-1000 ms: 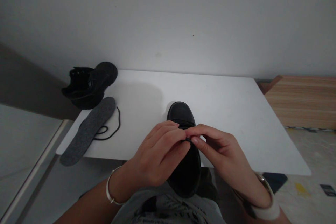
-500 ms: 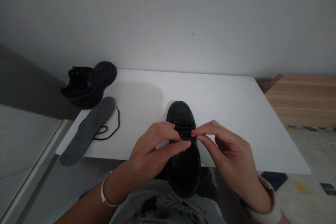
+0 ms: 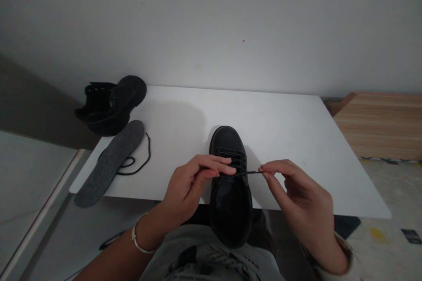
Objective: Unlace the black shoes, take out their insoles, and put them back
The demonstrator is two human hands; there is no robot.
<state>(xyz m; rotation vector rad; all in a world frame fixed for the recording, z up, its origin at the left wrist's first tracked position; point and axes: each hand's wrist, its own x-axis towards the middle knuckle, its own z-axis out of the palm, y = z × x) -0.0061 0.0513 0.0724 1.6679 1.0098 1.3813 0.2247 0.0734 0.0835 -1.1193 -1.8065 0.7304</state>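
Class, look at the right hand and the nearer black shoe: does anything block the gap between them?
Nothing visible blocks the gap between the right hand and the nearer black shoe; only the thin lace that this hand pinches spans it. The left hand reaches over the shoe from its other side.

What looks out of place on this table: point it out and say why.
The grey insole lies across a black lace, its near end jutting past the front edge of the white table. It looks odd because an insole normally sits inside footwear. No spill stands out.
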